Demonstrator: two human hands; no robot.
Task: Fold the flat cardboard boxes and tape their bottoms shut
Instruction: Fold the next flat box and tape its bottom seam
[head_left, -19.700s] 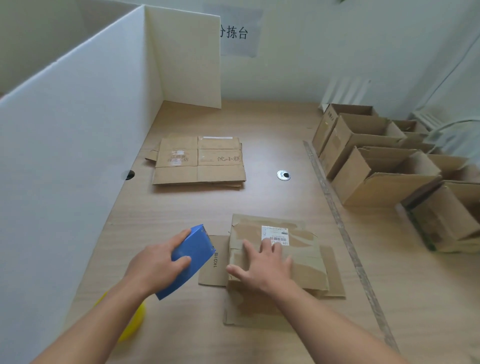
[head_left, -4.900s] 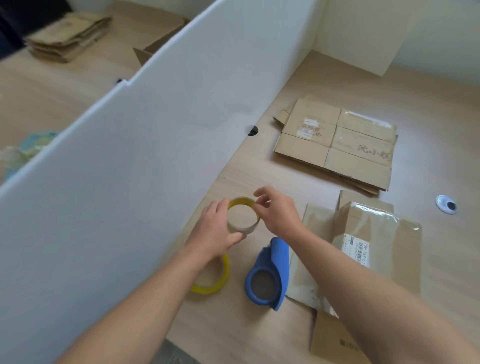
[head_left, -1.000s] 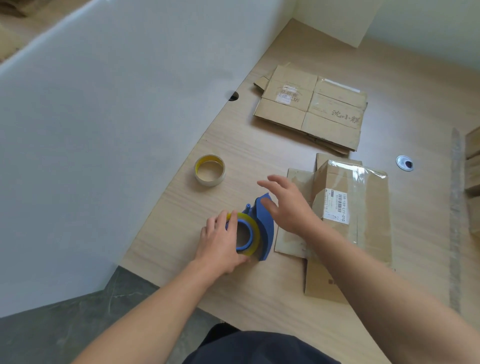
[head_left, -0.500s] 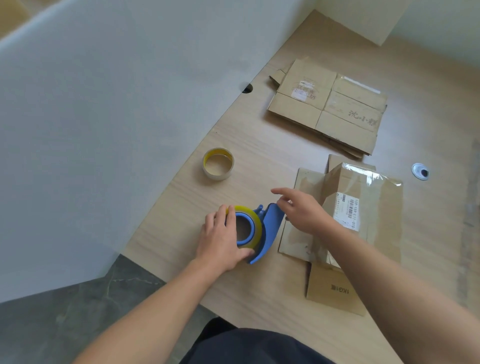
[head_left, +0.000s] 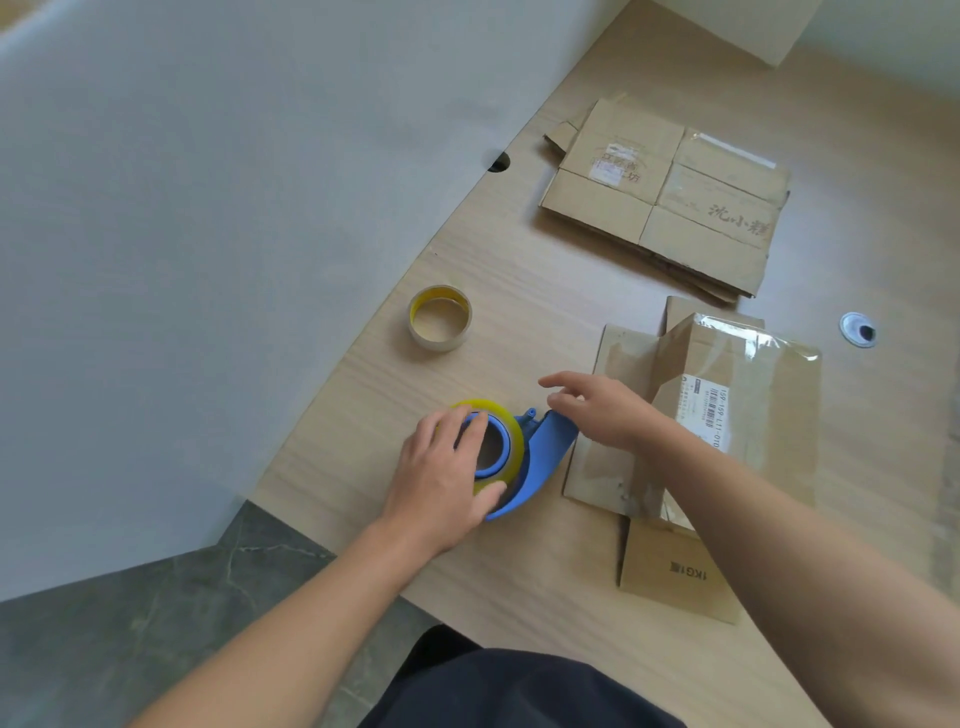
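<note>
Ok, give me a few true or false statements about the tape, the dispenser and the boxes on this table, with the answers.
1. The yellow tape roll sits on the blue plastic tape dispenser. True.
2. The left hand lies flat on the bare wooden table. False: it holds the tape roll on the dispenser.
3. The cardboard tape core stands on the stack of flat cardboard boxes. False: it stands on the table, apart from the stack.
4. The taped brown box with the barcode label lies right of the dispenser. True.
</note>
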